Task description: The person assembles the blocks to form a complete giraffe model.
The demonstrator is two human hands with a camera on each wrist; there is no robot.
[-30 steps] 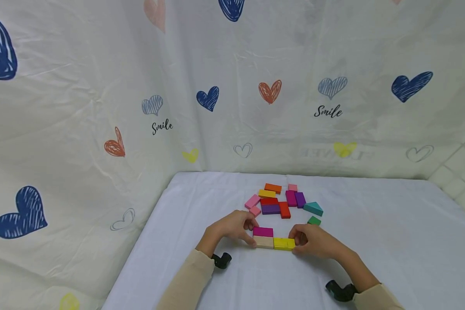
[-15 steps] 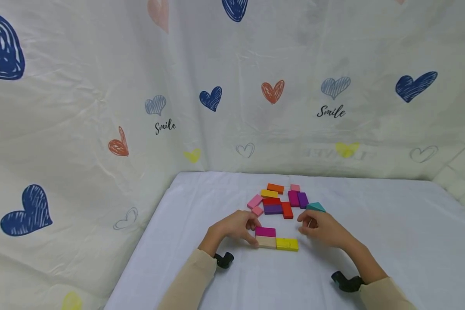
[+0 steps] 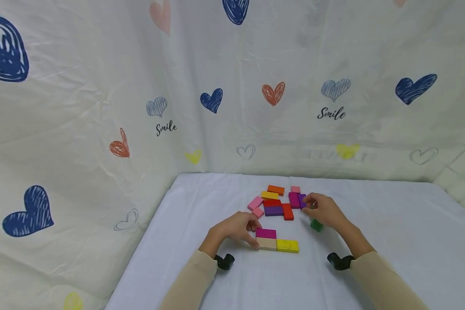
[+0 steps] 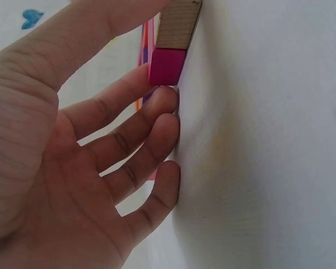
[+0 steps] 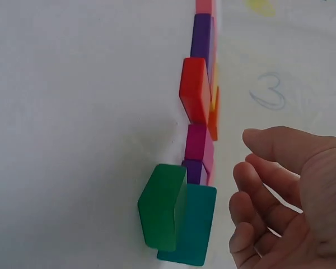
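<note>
My left hand [image 3: 234, 228] holds the left ends of a magenta block [image 3: 266, 233] and a beige wooden block [image 3: 267, 244], which lie side by side. In the left wrist view, the thumb is at the wooden block [image 4: 180, 25] and the index finger touches the magenta block [image 4: 168, 66]. A yellow block [image 3: 287, 246] abuts the beige one on its right. My right hand [image 3: 325, 209] hovers beside a purple block [image 3: 302, 200], fingers loosely bent around nothing. Under it lies a green block [image 3: 316, 225]; a teal block [image 5: 193, 224] shows in the right wrist view, mostly hidden in the head view.
Farther back lie loose blocks: red [image 3: 288, 212], purple [image 3: 273, 211], orange [image 3: 276, 189], yellow-orange [image 3: 269, 195], pink [image 3: 255, 203] and magenta [image 3: 293, 199]. A white cloth [image 3: 391, 232] covers the table. Behind it hangs a heart-printed curtain [image 3: 294, 60].
My right hand has let go of the yellow block and moved away, over the green and teal blocks towards the purple one. The left hand stays at the magenta and beige blocks.
</note>
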